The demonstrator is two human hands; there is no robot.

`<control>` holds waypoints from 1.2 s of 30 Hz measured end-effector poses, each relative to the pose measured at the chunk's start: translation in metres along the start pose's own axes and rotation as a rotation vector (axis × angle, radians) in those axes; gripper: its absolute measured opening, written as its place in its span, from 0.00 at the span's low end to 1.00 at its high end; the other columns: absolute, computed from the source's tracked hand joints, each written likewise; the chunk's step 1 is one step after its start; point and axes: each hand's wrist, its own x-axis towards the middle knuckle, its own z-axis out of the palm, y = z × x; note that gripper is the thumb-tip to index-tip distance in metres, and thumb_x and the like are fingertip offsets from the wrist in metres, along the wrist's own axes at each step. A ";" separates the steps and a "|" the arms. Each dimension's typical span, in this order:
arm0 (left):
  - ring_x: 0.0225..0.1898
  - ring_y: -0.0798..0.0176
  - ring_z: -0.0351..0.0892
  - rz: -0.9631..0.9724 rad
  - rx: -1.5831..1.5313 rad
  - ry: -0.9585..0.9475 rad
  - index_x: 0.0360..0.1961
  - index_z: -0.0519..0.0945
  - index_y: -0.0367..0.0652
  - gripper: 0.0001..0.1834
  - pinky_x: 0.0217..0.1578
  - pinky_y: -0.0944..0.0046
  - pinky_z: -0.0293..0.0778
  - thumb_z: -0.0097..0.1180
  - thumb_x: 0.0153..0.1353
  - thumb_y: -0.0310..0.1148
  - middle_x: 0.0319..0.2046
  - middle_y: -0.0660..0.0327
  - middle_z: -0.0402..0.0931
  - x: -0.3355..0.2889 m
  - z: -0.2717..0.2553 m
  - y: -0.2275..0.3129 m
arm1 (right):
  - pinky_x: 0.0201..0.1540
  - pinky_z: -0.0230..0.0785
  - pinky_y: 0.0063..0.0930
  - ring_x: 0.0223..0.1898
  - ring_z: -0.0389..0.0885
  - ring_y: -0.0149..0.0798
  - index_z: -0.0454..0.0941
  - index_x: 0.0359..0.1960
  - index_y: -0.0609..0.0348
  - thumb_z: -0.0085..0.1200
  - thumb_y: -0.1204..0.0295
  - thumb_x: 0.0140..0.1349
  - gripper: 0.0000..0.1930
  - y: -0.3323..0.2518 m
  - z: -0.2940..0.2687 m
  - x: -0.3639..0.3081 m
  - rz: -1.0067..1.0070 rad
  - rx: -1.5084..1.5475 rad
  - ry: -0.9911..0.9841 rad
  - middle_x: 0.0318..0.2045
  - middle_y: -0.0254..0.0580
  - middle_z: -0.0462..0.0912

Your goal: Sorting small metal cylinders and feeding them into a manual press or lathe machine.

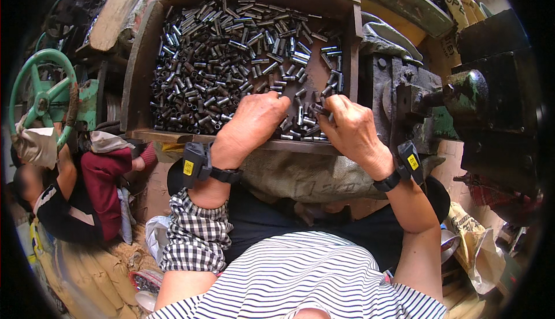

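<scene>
A shallow wooden tray holds a great many short metal tubes, some shiny and some dark. They are heaped thickly on its left and lie thinner on its right, where brown bottom shows. Over the near part of the tray, my left hand has its fingers curled down among the tubes; whatever they grip is hidden. To its right, my right hand pinches a dark short tube between thumb and fingers, close above several loose tubes near the front rim. Each wrist wears a black strapped device.
Dark machinery stands right of the tray, with a grey cloth behind it. At left is a green handwheel, near another person. A grey sack hangs below the tray's front. Another wooden tray sits at the back right.
</scene>
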 end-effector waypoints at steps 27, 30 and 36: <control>0.17 0.64 0.77 -0.198 -0.794 0.115 0.31 0.74 0.34 0.07 0.18 0.67 0.73 0.51 0.52 0.27 0.21 0.58 0.77 0.014 0.001 0.037 | 0.23 0.65 0.20 0.21 0.74 0.26 0.77 0.36 0.68 0.57 0.75 0.57 0.08 0.005 -0.015 -0.034 0.558 0.796 -0.039 0.22 0.38 0.78; 0.16 0.75 0.73 -0.361 -1.580 -0.017 0.36 0.78 0.36 0.09 0.16 0.78 0.71 0.45 0.58 0.25 0.23 0.61 0.77 0.013 0.005 0.036 | 0.21 0.62 0.15 0.20 0.69 0.20 0.78 0.36 0.66 0.55 0.72 0.60 0.08 0.008 -0.016 -0.035 0.657 1.024 -0.050 0.21 0.32 0.76; 0.18 0.74 0.73 -0.366 -1.752 -0.062 0.41 0.77 0.33 0.11 0.18 0.78 0.71 0.45 0.62 0.26 0.23 0.60 0.76 0.014 0.013 0.039 | 0.20 0.61 0.13 0.19 0.69 0.19 0.78 0.35 0.64 0.54 0.70 0.62 0.09 0.010 -0.019 -0.033 0.659 1.105 -0.070 0.21 0.30 0.76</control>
